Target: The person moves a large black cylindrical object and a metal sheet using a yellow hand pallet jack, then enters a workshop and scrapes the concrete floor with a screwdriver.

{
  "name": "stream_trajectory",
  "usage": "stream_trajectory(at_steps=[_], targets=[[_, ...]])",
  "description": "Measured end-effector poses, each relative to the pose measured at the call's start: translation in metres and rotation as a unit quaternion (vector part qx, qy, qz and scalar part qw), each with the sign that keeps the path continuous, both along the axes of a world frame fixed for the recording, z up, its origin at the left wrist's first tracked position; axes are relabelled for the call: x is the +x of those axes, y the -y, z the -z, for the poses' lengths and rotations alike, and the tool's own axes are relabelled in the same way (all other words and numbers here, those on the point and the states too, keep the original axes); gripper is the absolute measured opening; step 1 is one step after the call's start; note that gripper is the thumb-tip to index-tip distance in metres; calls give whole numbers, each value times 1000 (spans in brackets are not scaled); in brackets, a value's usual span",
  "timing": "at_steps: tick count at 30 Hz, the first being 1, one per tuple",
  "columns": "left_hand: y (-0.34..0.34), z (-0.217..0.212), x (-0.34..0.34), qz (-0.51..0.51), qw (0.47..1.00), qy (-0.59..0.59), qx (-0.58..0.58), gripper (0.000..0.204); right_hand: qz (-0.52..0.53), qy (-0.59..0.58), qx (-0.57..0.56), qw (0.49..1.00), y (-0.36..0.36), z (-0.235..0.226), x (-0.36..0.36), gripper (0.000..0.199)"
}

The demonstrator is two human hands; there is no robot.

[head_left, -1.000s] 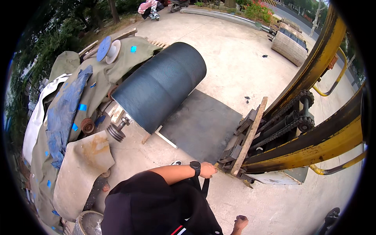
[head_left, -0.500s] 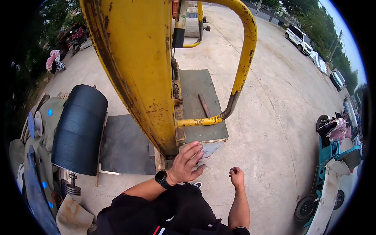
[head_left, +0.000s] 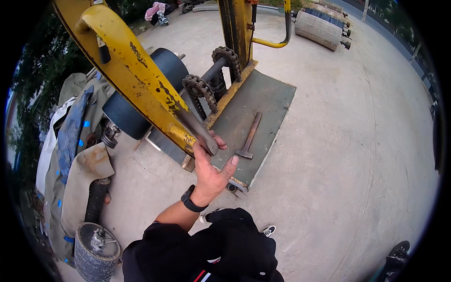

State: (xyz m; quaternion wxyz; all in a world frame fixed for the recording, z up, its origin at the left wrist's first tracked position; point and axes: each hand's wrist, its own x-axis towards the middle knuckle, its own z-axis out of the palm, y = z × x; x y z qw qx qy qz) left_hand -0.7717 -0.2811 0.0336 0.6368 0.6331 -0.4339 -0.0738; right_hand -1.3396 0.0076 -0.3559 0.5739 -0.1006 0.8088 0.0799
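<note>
My left hand (head_left: 210,176), with a dark watch on its wrist, is at the lower bend of the worn yellow tubular handle (head_left: 165,94). Its fingers curl round the bar, and fingertips show on the far side; the thumb stands apart. The handle belongs to a yellow metal frame (head_left: 123,107), whose upper part runs out of view. Just right of my fingers, a hammer (head_left: 252,134) with a brown handle lies on a grey-green plate (head_left: 271,96), its head toward me. My right hand is out of view.
Chain sprockets on a shaft (head_left: 202,88) sit behind the plate, beside a yellow post (head_left: 237,33). A large dark roll (head_left: 127,115) and tarpaulins (head_left: 70,141) stand at left. A worn roller (head_left: 96,249) is near left; more rollers (head_left: 319,33) lie far right on concrete.
My left hand has gone from open beside the frame to the yellow handle. The frame has swung aside in view, uncovering the sprockets and whole hammer. My right hand has left the picture.
</note>
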Motion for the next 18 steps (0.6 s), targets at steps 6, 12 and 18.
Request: stream_trajectory(at_steps=[6, 12, 18], targets=[[-28, -7, 4, -267, 956, -78, -94, 29, -426, -174, -348, 816, 403, -27, 0, 21], [-11, 4, -20, -433, 879, -21, -197, 14, -446, 167, -653, 589, 687, -269, 325, 57], [-7, -11, -46, -549, 801, -43, -234, 20, -361, 368, -779, 356, 770, -395, 543, 78]])
